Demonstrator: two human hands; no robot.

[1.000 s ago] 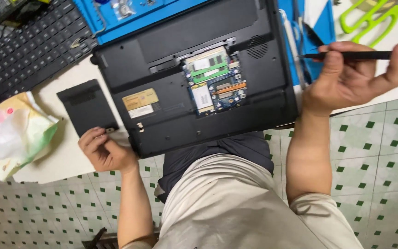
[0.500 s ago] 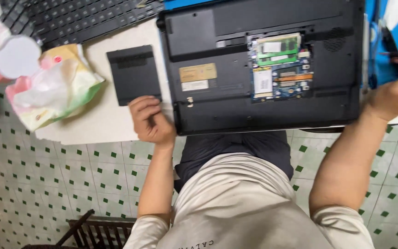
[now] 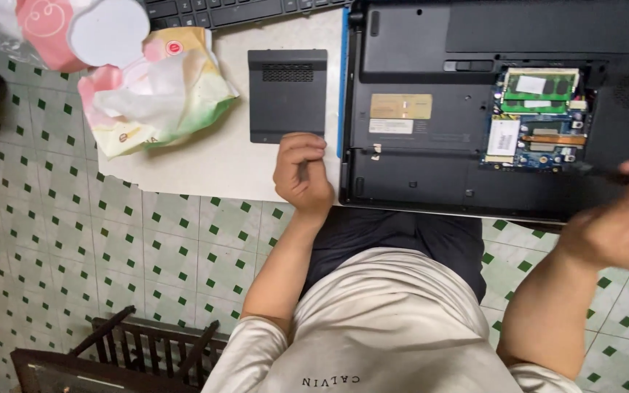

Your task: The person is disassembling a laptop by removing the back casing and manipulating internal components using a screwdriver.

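Observation:
A black laptop (image 3: 416, 175) lies upside down on the white table (image 3: 205, 164), its bay open on green memory modules and a circuit board (image 3: 536, 116). The removed black cover panel (image 3: 287, 94) lies flat to the laptop's left. My left hand (image 3: 301, 175) rests on the table just below that panel, fingers curled, at the laptop's left edge. My right hand (image 3: 620, 222) is blurred at the right, gripping a thin dark tool (image 3: 606, 172) over the laptop's front edge.
A crumpled green and white plastic bag (image 3: 158, 98) and a pink and white packet (image 3: 74, 29) lie at the table's left. A black keyboard (image 3: 234, 9) sits at the top. Below is a green-dotted tile floor and a dark wooden stool (image 3: 140, 349).
The view has shifted left and closer, so the laptop now fills the right side. My left hand stays by the cover panel. My right hand with the tool has dropped toward the laptop's front edge.

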